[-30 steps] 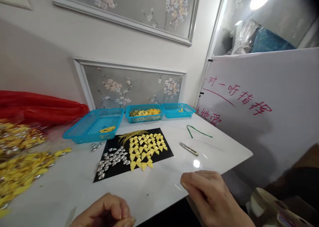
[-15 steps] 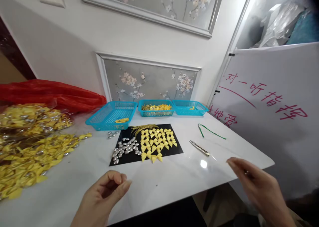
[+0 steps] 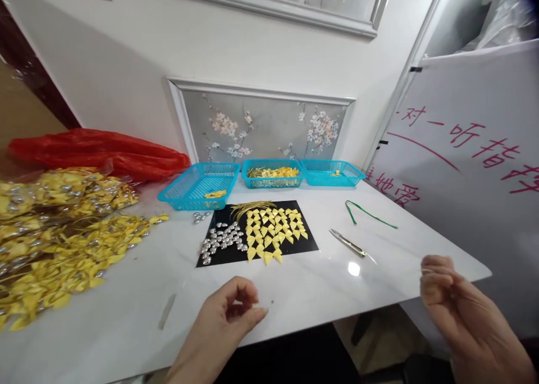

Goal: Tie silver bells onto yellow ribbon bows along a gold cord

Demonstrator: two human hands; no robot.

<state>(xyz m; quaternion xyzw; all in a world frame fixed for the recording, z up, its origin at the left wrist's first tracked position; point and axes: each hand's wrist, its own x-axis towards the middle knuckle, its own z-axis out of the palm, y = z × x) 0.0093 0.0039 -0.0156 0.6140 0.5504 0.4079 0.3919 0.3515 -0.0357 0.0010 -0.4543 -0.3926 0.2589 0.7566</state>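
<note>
My left hand (image 3: 225, 322) is over the table's front edge, curled with thumb and forefinger close together; anything between the tips is too small to make out. My right hand (image 3: 467, 308) is raised at the right edge, its fingertips pinched. A faint pale line shows at those fingertips, too fine to name. Beyond my left hand, a black mat (image 3: 309, 243) bears rows of yellow bows (image 3: 269, 232), silver beads (image 3: 223, 239) and a bundle of gold-coloured strands (image 3: 248, 209). Thread snips (image 3: 347, 243) lie between the mat and my right hand.
A green cord (image 3: 370, 218) lies behind the snips. Blue baskets (image 3: 191, 201) line the wall, with yellow pieces in them. A heap of yellow bows with beads (image 3: 80, 255) covers the left side, near red wrapping (image 3: 101, 154). A greyish strip (image 3: 167, 312) lies near the front.
The camera view has shifted. My left hand has moved right, uncovering the greyish strip. My right hand has moved farther right and turned, showing its pinched fingertips.
</note>
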